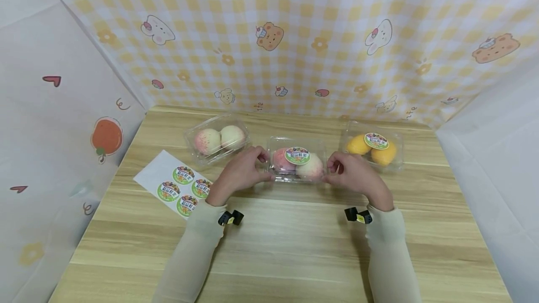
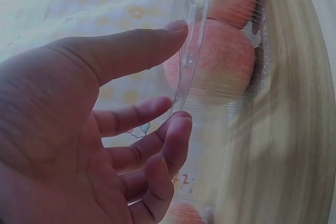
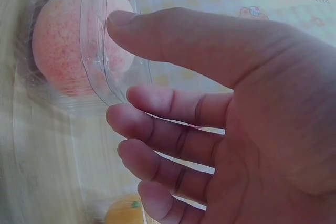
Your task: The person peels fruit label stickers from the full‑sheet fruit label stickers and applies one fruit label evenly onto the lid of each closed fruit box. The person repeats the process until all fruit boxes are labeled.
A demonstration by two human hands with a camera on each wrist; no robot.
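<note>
A clear plastic fruit box (image 1: pixel 296 177) with two pink-and-cream peaches (image 1: pixel 310 166) stands in the middle of the table. An oval label (image 1: pixel 297 155) is stuck on its lid. My left hand (image 1: pixel 243 168) holds the box's left end, thumb at the rim and fingertips at its corner. At the opposite end, my right hand (image 1: pixel 353 175) holds it likewise; in the right wrist view the thumb (image 3: pixel 123 24) lies against the rim. The lid looks closed in the head view. Each wrist view shows the peach nearest that hand through the plastic.
Back left is another clear box (image 1: pixel 216 137) of peaches, with no label visible. To the right, a labelled box (image 1: pixel 375 146) holds two yellow fruits. A white sheet of round stickers (image 1: pixel 166 167) lies at left, partly behind the left forearm. A checked curtain (image 1: pixel 294 69) borders the table's back.
</note>
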